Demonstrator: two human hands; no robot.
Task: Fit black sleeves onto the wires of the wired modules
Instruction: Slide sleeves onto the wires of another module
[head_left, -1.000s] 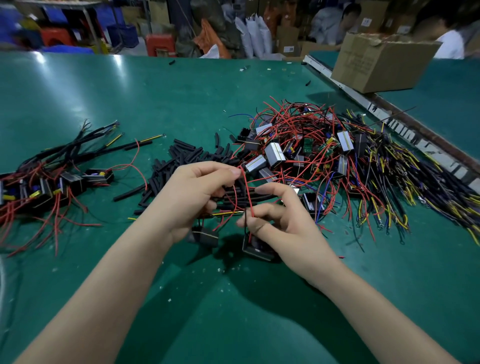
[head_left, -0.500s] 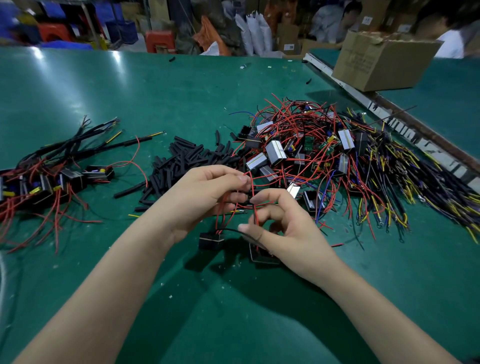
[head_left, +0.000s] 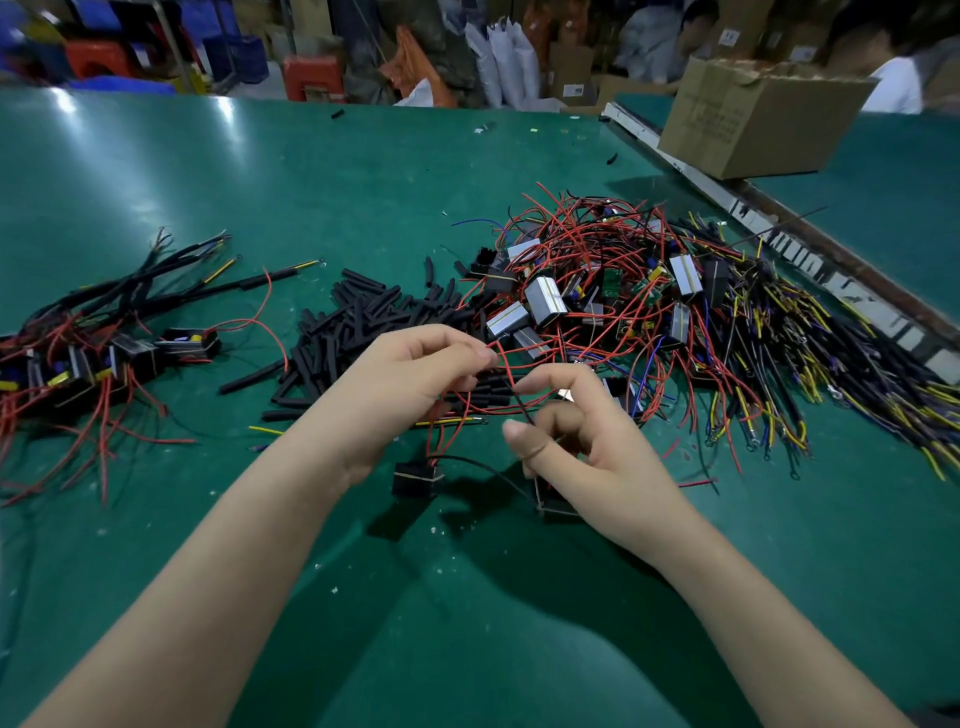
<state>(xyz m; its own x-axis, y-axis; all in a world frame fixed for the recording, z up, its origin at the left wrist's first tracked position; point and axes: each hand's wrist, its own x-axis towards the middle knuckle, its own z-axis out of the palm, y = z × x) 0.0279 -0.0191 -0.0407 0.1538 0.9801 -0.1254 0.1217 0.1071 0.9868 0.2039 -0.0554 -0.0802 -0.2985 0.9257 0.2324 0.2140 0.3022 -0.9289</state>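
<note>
Nearest me, my two forearms reach out over the green table. My right hand is curled, thumb and forefinger pinching a thin black wire, with a dark module tucked under its palm. My left hand pinches a bunch of red wires at the fingertips, and from these a small black module hangs just above the table, between my wrists. A black lead curves from that module toward my right hand. Just beyond my left hand lies the pile of black sleeves, loose and untidy. To the right of it sits the tangled heap of wired modules, red wires looping over silver-faced blocks, and further right a spread of black and yellow leads. Off to the left lies a bundle of modules with sleeved wires. At the far right stands a cardboard box.
</note>
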